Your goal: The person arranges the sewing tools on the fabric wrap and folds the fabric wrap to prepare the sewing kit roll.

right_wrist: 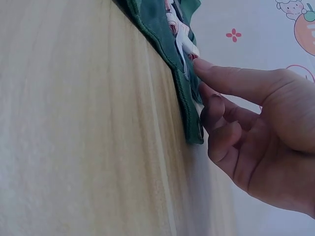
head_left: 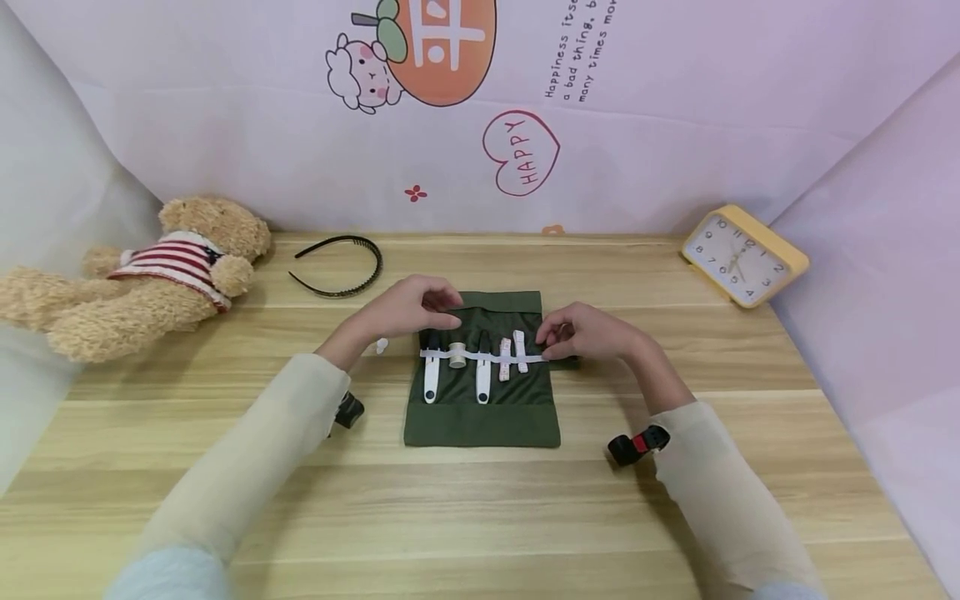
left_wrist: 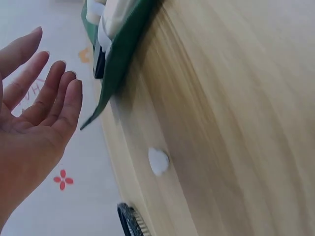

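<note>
A dark green fabric roll-up pouch lies unfolded on the table. A white elastic strap crosses it and holds two white tools with black upper ends, a cream spool and two folded strips like tape measures. My left hand hovers over the pouch's upper left corner, fingers relaxed and apart, with nothing in them. At the right edge, my right hand has its thumb tip by the strap's end, its other fingers loosely bent and a gap between thumb and index finger.
A small white heart-shaped piece lies left of the pouch. Behind it is a black headband. A teddy bear lies at the far left; a yellow clock stands at the back right. A printed cloth hangs behind.
</note>
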{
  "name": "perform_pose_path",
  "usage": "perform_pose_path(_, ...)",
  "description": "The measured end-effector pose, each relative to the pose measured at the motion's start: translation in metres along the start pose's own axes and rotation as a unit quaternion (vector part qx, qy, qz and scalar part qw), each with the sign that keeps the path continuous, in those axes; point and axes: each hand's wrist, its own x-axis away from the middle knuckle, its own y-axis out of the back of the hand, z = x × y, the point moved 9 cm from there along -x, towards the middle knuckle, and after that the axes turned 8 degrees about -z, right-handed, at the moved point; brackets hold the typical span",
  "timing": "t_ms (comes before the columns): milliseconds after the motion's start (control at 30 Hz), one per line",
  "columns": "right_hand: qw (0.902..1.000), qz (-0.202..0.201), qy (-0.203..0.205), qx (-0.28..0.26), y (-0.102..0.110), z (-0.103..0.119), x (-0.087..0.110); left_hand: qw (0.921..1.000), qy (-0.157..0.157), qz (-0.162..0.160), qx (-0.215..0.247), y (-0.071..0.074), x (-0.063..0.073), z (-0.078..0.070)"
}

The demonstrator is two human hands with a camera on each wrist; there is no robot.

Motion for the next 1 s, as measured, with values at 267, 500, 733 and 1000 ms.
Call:
perform_pose_path(267, 0.9998, -0.007, -0.019, -0.002, 0.000, -0.008, 0.002, 0.9998, 0.012, -0.017, -0.003, 0.016, 0.020, 0.015)
perform_pose_path(500, 0.9998, -0.010, -0.019, -0.004, 0.000, -0.012, 0.002, 0.9981, 0.031, -0.023, -0.049, 0.028, 0.039, 0.039)
perform_pose_path(733, 0.9997, -0.003, -0.024, 0.002, -0.004, -0.012, 0.000, 0.9974, 0.036, -0.002, -0.063, 0.033, 0.053, 0.053)
perform_pose_path(1000, 0.9994, -0.004, -0.035, 0.005, -0.004, -0.014, -0.001, 0.9945, 0.076, 0.005, -0.072, 0.035, 0.058, 0.061)
